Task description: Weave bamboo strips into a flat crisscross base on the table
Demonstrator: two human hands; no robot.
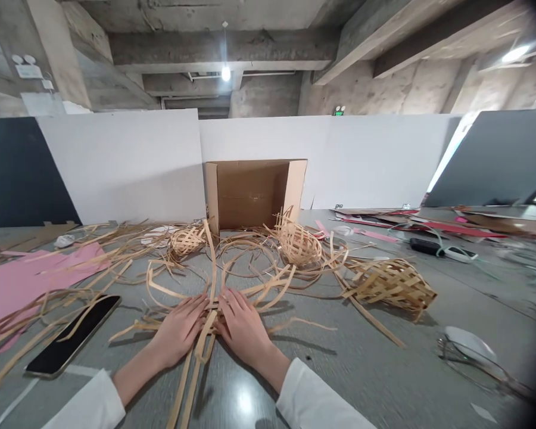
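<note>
Crossed bamboo strips (211, 322) lie on the grey table in front of me, their long loose ends spreading outward and toward me. My left hand (181, 326) rests on the left side of the crossing, palm down with fingers stretched out. On the right side my right hand (241, 325) lies flat in the same way, its fingers pointing away from me. Both hands press on the strips without wrapping round them. What lies under the palms is hidden. A narrow gap between the hands shows the middle strips.
Woven baskets (185, 241), (299, 241) and a larger woven piece (393, 287) stand beyond. A black phone (74, 336) and pink paper (9, 286) lie left. Eyeglasses (471, 345) lie right. An open cardboard box (297, 190) stands against white panels (375, 161).
</note>
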